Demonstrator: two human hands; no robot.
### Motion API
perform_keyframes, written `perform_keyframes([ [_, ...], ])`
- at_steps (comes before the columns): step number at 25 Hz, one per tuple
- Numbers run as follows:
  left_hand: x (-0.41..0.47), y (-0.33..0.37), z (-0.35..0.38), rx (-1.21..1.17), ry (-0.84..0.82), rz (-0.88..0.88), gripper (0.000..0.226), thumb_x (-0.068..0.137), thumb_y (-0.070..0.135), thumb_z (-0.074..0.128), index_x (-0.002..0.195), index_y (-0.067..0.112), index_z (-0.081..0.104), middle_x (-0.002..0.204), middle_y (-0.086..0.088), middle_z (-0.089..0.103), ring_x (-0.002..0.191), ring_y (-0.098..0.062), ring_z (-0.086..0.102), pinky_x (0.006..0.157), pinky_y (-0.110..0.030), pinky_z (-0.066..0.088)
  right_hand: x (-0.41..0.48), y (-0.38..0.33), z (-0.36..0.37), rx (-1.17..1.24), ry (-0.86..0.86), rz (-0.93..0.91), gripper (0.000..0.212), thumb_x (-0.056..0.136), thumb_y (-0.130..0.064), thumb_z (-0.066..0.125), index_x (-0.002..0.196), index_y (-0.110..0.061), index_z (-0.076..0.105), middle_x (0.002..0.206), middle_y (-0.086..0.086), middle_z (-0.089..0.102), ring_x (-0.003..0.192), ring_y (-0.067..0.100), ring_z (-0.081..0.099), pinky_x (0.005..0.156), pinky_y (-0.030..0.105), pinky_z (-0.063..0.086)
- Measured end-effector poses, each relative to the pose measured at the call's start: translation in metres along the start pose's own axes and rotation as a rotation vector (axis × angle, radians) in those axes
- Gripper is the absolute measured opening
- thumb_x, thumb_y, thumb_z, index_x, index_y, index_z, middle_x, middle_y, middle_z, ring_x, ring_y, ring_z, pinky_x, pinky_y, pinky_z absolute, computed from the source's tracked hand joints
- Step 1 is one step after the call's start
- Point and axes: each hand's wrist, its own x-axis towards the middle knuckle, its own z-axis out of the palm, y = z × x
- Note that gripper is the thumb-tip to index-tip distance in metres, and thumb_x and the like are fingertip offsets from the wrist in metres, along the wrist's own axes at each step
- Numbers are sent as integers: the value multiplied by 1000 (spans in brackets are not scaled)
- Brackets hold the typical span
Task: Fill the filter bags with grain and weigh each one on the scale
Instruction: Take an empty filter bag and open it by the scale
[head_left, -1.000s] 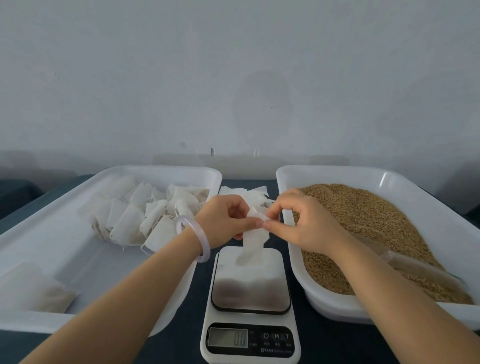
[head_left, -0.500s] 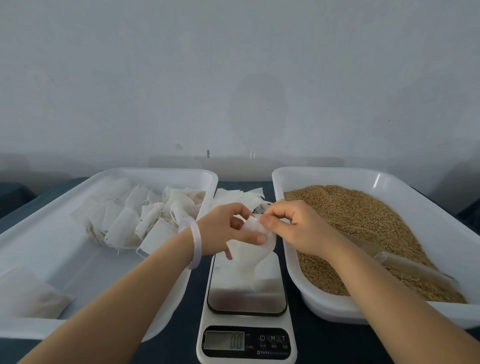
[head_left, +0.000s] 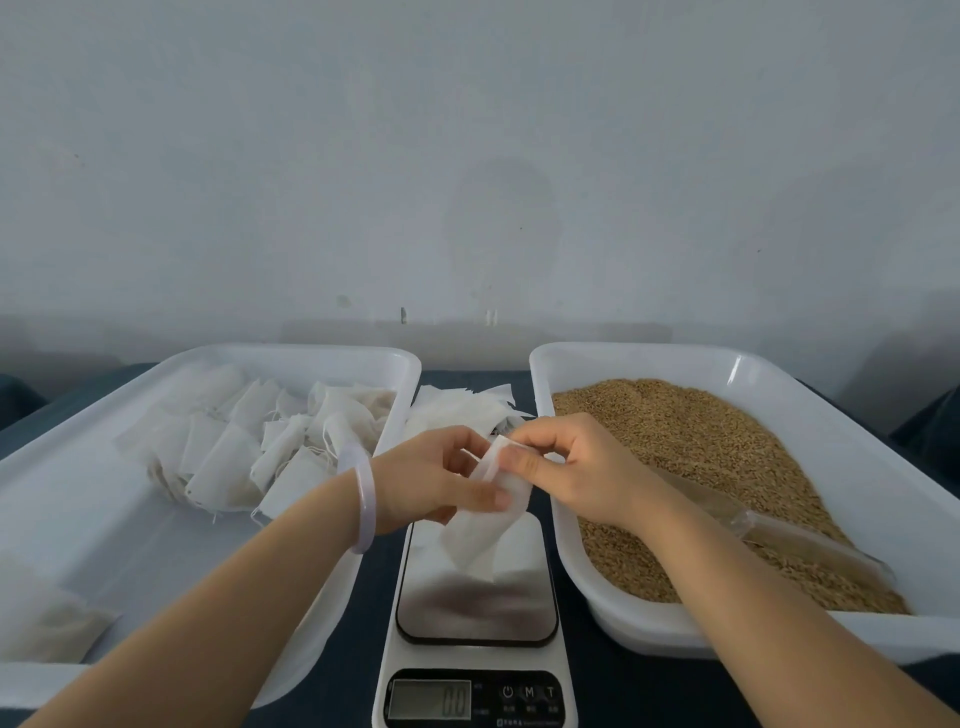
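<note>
Both hands work over the scale (head_left: 477, 605), above the far end of its platform.

- Left hand (head_left: 434, 483): fingers (head_left: 480, 498) curled, thumb pinching the left side of one white filter bag (head_left: 485, 527) near its mouth. Pale bracelet (head_left: 366, 499) on the wrist.
- Right hand (head_left: 579, 475): fingers (head_left: 519, 460) curled, thumb and forefinger pinching the same bag at its top right edge.
- Filter bag: limp and flat, hanging from the two grips with its lower corner low over the steel platform. Cannot tell whether it touches the platform.
- Display (head_left: 430, 699) reads 0.0.

Surroundings on the dark tabletop (head_left: 597, 686):
- Left tray (head_left: 291, 354), white, just beside the scale; a loose pile of bags (head_left: 244, 452) with strings lies at its far end, and one more bag (head_left: 47, 613) at its near left corner.
- Right tray (head_left: 649, 353), white, on the scale's other side, holds brown grain (head_left: 701, 452); a clear scoop (head_left: 779, 540) lies on the grain, partly under the right forearm.
- A stack of flat bags (head_left: 462, 410) sits between the trays, beyond the hands.
</note>
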Motion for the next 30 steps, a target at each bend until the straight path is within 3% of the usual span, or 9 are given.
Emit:
perform_keyframes([
  [3,-1,1,-1,-62,-52,-11,44,62,12,72,102,7,55,88,-9,66,86,-26,64,79,-39,52,0,2,0,-58,2,-46,26,93,-19,58,71,-11,69,80,8,67,95,13,62,85,19,45],
  [5,-3,3,0,-123,-139,-22,41,67,12,70,105,4,57,92,-13,68,83,-27,68,72,-36,57,1,3,2,-92,-17,-59,32,94,-19,56,64,-16,65,72,-6,65,107,5,57,91,21,42],
  [8,-4,4,1,-57,-196,-78,32,71,10,69,99,1,57,77,-9,69,66,-22,67,62,-31,56,1,-2,2,-80,-60,-81,42,95,-19,53,58,-39,53,60,-19,53,79,-2,56,76,14,39],
  [12,-5,5,-1,42,-246,-130,30,67,12,69,95,6,60,66,-2,65,54,-16,61,52,-25,50,-2,-5,2,-49,-57,-68,26,94,-25,54,80,-12,72,71,-6,66,70,8,61,68,11,43],
  [17,-4,2,-1,60,-241,-138,30,69,5,72,96,6,59,70,-3,61,55,-17,60,54,-27,50,-16,0,-39,-173,36,155,16,90,-34,58,102,-44,64,101,-24,68,94,-11,60,82,12,46],
  [20,-4,3,1,59,-199,-113,29,69,13,75,91,8,56,71,-6,59,54,-17,57,55,-29,49,-44,27,-95,-580,-26,470,23,90,-32,59,113,-35,59,120,-17,60,106,-2,54,96,20,42],
  [23,-4,4,3,-19,-160,-95,32,72,33,69,88,10,55,68,-6,60,53,-15,55,51,-25,47,-85,55,-135,-684,-187,791,37,80,-43,68,113,-29,59,115,-18,56,109,4,54,99,24,42],
  [26,-5,4,3,-57,-146,-109,48,73,51,59,95,9,54,69,-8,62,54,-18,55,52,-27,47,-105,69,-145,-631,-190,841,22,73,-36,78,91,-38,66,100,-19,64,96,1,59,89,23,46],
  [30,-4,3,0,-131,-134,-126,49,70,43,61,100,5,54,73,-11,64,57,-21,59,53,-30,50,-105,70,-142,-626,-61,764,19,79,-25,74,88,-37,61,99,-18,62,98,3,58,91,27,46],
])
